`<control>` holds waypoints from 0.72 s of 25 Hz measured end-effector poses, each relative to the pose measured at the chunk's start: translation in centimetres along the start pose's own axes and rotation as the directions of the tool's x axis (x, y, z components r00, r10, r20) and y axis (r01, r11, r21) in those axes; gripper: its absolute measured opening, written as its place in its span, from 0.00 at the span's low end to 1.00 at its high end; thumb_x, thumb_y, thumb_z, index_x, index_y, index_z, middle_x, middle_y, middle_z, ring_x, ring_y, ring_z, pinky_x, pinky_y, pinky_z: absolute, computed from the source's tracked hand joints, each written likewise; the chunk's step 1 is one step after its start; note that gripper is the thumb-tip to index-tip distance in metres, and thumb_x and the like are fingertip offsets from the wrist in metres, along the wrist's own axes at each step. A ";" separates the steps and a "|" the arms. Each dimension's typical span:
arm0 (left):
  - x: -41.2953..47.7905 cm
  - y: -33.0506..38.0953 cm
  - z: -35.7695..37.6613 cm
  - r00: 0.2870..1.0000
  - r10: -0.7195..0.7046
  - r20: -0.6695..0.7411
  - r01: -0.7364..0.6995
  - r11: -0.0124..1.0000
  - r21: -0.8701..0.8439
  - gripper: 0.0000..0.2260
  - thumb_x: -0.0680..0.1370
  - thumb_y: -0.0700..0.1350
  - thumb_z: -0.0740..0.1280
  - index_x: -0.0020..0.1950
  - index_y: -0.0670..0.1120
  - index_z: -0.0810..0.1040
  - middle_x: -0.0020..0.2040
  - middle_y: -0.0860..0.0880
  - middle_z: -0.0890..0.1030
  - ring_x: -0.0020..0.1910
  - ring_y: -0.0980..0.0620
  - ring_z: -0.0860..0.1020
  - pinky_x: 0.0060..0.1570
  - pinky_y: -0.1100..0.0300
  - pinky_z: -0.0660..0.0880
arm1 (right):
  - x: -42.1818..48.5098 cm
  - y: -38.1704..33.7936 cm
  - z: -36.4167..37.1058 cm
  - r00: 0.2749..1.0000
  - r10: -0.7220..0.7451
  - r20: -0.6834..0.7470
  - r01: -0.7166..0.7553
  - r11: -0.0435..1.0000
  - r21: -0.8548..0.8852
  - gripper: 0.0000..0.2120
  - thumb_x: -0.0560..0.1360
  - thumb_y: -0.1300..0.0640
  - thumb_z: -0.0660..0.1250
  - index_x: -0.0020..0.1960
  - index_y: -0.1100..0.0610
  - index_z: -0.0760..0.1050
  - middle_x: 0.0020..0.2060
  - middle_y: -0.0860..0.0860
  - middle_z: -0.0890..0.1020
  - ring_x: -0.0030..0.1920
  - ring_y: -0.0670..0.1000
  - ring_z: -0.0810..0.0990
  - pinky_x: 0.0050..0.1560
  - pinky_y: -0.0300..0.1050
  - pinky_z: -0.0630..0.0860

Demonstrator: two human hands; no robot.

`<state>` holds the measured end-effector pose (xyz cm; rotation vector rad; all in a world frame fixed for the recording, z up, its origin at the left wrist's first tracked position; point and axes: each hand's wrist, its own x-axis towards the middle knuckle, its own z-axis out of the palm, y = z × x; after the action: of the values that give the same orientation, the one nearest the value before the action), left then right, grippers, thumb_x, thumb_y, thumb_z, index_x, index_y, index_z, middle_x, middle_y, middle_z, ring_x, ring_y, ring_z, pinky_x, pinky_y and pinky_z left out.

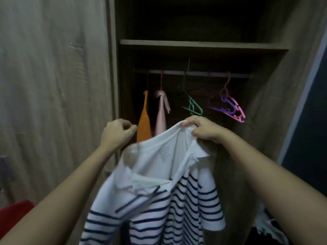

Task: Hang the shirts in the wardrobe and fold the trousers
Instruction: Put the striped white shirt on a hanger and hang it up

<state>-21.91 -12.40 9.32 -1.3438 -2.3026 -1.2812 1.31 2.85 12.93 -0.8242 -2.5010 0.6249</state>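
Note:
I hold a white polo shirt with navy stripes (177, 200) up in front of the open wardrobe (203, 45). My right hand (203, 129) is shut on the shirt's white neck opening, lifting it. My left hand (118, 131) is pinched shut just left of the collar. Under it runs a pale, blurred hanger (141, 204), its hook curving up to that hand and its arm lying across the striped front. On the wardrobe rail (200, 73) hang an orange shirt (144, 121) and a pink shirt (161, 114).
Empty hangers hang on the rail: a green one (193, 107) in the middle, purple and pink ones (231, 108) to the right. A shelf spans the wardrobe above the rail. The closed wardrobe door (53, 85) stands left. Something red (12, 214) lies low left, and clothes (269, 225) low right.

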 end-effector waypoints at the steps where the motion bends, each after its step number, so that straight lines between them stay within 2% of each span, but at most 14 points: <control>1: 0.4 1.6 1.3 0.999 0.039 -0.011 -0.039 0.999 -0.007 0.15 0.70 0.55 0.61 0.42 0.48 0.83 0.41 0.47 0.83 0.44 0.46 0.80 0.44 0.55 0.76 | 0.4 0.3 -0.2 1.000 -0.008 0.022 0.009 1.000 -0.018 0.31 0.58 0.62 0.55 0.59 0.54 0.77 0.58 0.52 0.75 0.57 0.52 0.76 0.57 0.53 0.78; 3: 1.8 4.4 3.9 0.997 0.073 -0.015 -0.074 0.996 -0.048 0.10 0.74 0.51 0.62 0.46 0.48 0.81 0.38 0.48 0.82 0.39 0.49 0.81 0.38 0.59 0.75 | 1.0 1.3 -0.7 0.999 -0.019 0.046 0.023 0.997 -0.080 0.29 0.60 0.64 0.57 0.60 0.54 0.77 0.59 0.51 0.75 0.58 0.52 0.76 0.58 0.51 0.77; 5: 3.7 7.2 6.6 0.996 0.077 0.034 -0.070 0.983 -0.172 0.09 0.77 0.48 0.62 0.50 0.47 0.80 0.37 0.50 0.82 0.32 0.54 0.80 0.34 0.63 0.76 | 1.5 2.4 -1.5 0.998 -0.039 0.058 0.047 0.986 -0.157 0.27 0.66 0.70 0.59 0.62 0.56 0.76 0.62 0.51 0.73 0.61 0.51 0.75 0.60 0.48 0.75; 8: 7.4 10.4 11.1 0.985 -0.007 0.173 0.073 0.922 -0.381 0.17 0.79 0.56 0.60 0.54 0.44 0.79 0.44 0.47 0.82 0.33 0.53 0.81 0.31 0.61 0.78 | 1.8 4.2 -2.8 0.994 -0.061 0.087 0.080 0.968 -0.236 0.26 0.68 0.71 0.59 0.64 0.56 0.75 0.65 0.50 0.71 0.63 0.49 0.72 0.61 0.46 0.74; 9: 9.2 11.2 13.0 0.972 -0.041 0.230 0.143 0.883 -0.447 0.20 0.79 0.58 0.59 0.58 0.44 0.77 0.47 0.46 0.81 0.38 0.51 0.81 0.34 0.59 0.79 | 1.9 5.0 -3.4 0.994 -0.062 0.095 0.084 0.964 -0.253 0.27 0.68 0.71 0.59 0.64 0.56 0.74 0.65 0.49 0.71 0.64 0.49 0.71 0.60 0.46 0.74; 10: 11.0 11.9 14.7 0.961 -0.064 0.270 0.195 0.849 -0.492 0.24 0.78 0.60 0.58 0.63 0.42 0.74 0.51 0.46 0.79 0.45 0.48 0.81 0.42 0.55 0.80 | 2.0 5.8 -4.1 0.993 -0.063 0.101 0.087 0.961 -0.264 0.27 0.68 0.71 0.59 0.65 0.56 0.74 0.65 0.49 0.70 0.64 0.49 0.70 0.59 0.46 0.75; 12: 14.4 13.1 17.8 0.944 -0.130 0.303 0.277 0.810 -0.517 0.31 0.77 0.63 0.56 0.71 0.41 0.66 0.59 0.46 0.75 0.58 0.44 0.76 0.59 0.48 0.74 | 2.3 7.4 -5.2 0.992 -0.068 0.110 0.096 0.957 -0.274 0.26 0.69 0.71 0.59 0.64 0.55 0.74 0.65 0.48 0.70 0.63 0.48 0.70 0.58 0.46 0.76; 13: 16.0 13.9 19.2 0.937 -0.178 0.301 0.319 0.786 -0.529 0.34 0.76 0.64 0.56 0.72 0.41 0.63 0.65 0.44 0.73 0.63 0.42 0.73 0.64 0.47 0.70 | 2.5 8.1 -5.9 0.991 -0.078 0.111 0.107 0.952 -0.286 0.26 0.69 0.71 0.59 0.64 0.55 0.74 0.64 0.48 0.70 0.63 0.48 0.70 0.58 0.44 0.76; 16: 19.5 15.4 22.4 0.914 -0.273 0.300 0.402 0.710 -0.579 0.39 0.74 0.63 0.62 0.75 0.38 0.57 0.72 0.40 0.66 0.69 0.40 0.67 0.68 0.51 0.65 | 3.2 9.8 -7.4 0.989 -0.097 0.112 0.126 0.948 -0.291 0.26 0.69 0.71 0.59 0.64 0.55 0.74 0.63 0.48 0.70 0.62 0.47 0.70 0.53 0.39 0.76; 18: 21.0 16.1 24.1 0.924 -0.256 0.284 0.377 0.726 -0.575 0.35 0.74 0.58 0.67 0.71 0.36 0.63 0.67 0.40 0.71 0.65 0.40 0.71 0.64 0.52 0.69 | 3.9 11.2 -8.3 0.989 -0.098 0.107 0.124 0.953 -0.277 0.26 0.69 0.72 0.59 0.64 0.56 0.74 0.62 0.47 0.69 0.61 0.47 0.70 0.47 0.37 0.78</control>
<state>-15.43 22.27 15.20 -1.2951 -2.4086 -2.2846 7.67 15.72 14.62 -0.7597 -2.7411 0.2754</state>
